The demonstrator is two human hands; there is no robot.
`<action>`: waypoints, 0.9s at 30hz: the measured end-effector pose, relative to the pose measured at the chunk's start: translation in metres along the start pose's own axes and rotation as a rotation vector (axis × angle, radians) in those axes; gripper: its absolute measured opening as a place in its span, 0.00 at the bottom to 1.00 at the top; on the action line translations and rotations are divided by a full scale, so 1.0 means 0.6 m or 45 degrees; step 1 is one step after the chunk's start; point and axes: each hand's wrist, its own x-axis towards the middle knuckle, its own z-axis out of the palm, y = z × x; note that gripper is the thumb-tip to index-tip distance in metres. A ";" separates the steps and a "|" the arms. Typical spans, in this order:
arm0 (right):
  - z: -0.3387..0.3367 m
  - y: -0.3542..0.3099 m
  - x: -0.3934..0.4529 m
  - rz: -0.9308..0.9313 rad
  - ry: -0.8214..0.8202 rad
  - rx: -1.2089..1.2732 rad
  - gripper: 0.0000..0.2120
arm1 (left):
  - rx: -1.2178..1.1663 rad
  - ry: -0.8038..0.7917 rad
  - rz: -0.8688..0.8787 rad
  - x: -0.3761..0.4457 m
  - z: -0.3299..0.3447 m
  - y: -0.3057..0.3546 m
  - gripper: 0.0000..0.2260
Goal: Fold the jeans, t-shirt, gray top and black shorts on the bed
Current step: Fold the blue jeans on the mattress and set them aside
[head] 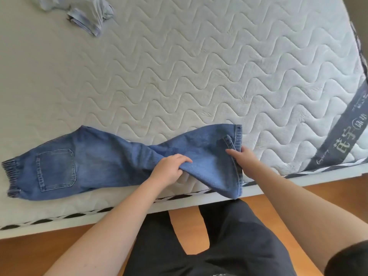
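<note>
One pair of jeans lies along the near edge of the bed, its elastic waistband toward the near left corner, the back pocket facing up, the legs running right and twisted about the middle; you are dealing with denim, which I judge heavy enough to stay where you lay it, soft yet thick, and unlikely to slip on the quilted top; take it by the stout seams and hems rather than the loose cloth. Your left hand has its fingers curled over a raised fold of the leg; your right hand pinches the hem at the right end, where one leg droops over the near edge. No containers show in view; a pale crumpled garment lies well apart near the far left corner.
</note>
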 end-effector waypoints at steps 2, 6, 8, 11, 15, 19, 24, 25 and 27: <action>0.021 -0.017 -0.037 -0.022 -0.055 0.124 0.08 | -0.109 0.031 0.016 -0.026 -0.028 -0.007 0.20; 0.079 -0.061 -0.115 -0.087 -0.150 0.344 0.08 | -0.225 0.199 0.038 -0.085 -0.101 -0.040 0.19; 0.120 -0.084 -0.152 -0.094 -0.188 0.443 0.09 | -0.266 0.318 0.012 -0.121 -0.144 -0.073 0.19; 0.206 -0.122 -0.202 -0.087 -0.267 0.499 0.17 | -0.285 0.428 -0.105 -0.180 -0.208 -0.139 0.20; 0.360 -0.192 -0.277 -0.148 -0.423 0.424 0.27 | -0.325 0.575 -0.223 -0.264 -0.289 -0.235 0.21; 0.509 -0.261 -0.336 -0.163 -0.445 0.329 0.24 | -0.457 0.760 -0.281 -0.344 -0.354 -0.348 0.28; 0.623 -0.304 -0.399 -0.268 -0.431 0.223 0.16 | -0.642 0.910 -0.527 -0.416 -0.385 -0.495 0.29; 0.635 -0.307 -0.408 -0.310 -0.418 0.181 0.13 | -0.658 0.921 -0.560 -0.425 -0.385 -0.517 0.28; 0.651 -0.312 -0.424 -0.371 -0.355 0.136 0.12 | -0.713 0.945 -0.627 -0.438 -0.381 -0.551 0.26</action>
